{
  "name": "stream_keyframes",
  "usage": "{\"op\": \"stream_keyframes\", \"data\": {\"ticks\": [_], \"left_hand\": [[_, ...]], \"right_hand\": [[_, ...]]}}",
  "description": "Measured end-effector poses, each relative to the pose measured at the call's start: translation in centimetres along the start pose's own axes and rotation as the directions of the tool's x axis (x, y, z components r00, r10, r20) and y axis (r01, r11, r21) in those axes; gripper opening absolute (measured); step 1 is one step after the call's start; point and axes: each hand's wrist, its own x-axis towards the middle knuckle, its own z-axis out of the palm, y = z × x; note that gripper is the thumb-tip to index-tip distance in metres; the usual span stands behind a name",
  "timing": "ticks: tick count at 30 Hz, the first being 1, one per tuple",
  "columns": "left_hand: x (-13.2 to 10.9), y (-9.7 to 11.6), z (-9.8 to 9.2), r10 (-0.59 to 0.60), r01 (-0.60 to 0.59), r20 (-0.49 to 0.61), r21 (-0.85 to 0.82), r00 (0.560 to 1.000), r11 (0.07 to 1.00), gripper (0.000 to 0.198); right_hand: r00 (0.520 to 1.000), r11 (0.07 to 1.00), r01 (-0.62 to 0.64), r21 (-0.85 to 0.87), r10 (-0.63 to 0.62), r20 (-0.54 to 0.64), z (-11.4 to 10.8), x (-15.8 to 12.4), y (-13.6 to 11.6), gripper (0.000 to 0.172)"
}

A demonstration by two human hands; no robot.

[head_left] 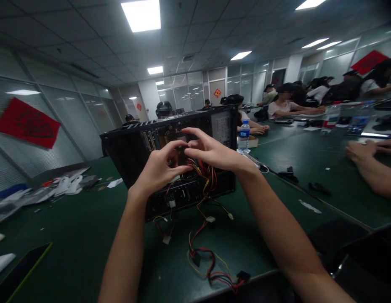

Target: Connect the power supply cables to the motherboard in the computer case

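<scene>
An open black computer case (124, 147) lies on its side on the green table in front of me, its inner parts facing me. Both my hands reach into its opening. My left hand (160, 166) is curved with thumb and forefinger apart; its other fingers curl inward. Facing it, my right hand (211, 149) has its thumb and forefinger spread, the tips close to those of the left. No held thing shows between them, though the dark interior hides some fingertips. A bundle of red, yellow and black power cables (203, 170) hangs below my right hand, and loose plugs (210, 219) trail onto the table.
On the left lie paper and plastic scraps (67, 186) and a dark flat device with a green edge (23, 269). A water bottle (244, 135) stands right of the case. Another person's hands (365, 153) rest at the far right. A black panel (255, 288) lies nearest me.
</scene>
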Motion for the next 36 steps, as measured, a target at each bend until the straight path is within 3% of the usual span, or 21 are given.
{"op": "stream_keyframes", "data": {"ticks": [13, 19, 29, 36], "left_hand": [[0.2, 0.4, -0.2, 0.004, -0.006, 0.014, 0.137, 1.000, 0.991, 0.049], [0.2, 0.0, -0.1, 0.001, -0.007, 0.038, 0.154, 0.999, 0.988, 0.050], [0.1, 0.2, -0.2, -0.042, 0.038, 0.106, 0.041, 0.993, 0.998, 0.055], [0.1, 0.1, -0.1, -0.045, 0.039, 0.095, 0.069, 0.994, 0.997, 0.054]], "right_hand": [[0.997, 0.972, 0.066, -0.224, -0.072, -0.019, 1.1, -0.1, -0.3, 0.069], [0.998, 0.972, 0.053, -0.230, -0.058, -0.012, 1.3, -0.2, 0.0, 0.065], [0.999, 0.985, 0.042, -0.165, -0.040, 0.013, 0.5, -0.1, 0.4, 0.056], [0.998, 0.985, 0.064, -0.159, -0.061, 0.023, 0.5, -0.2, 0.3, 0.053]]}}
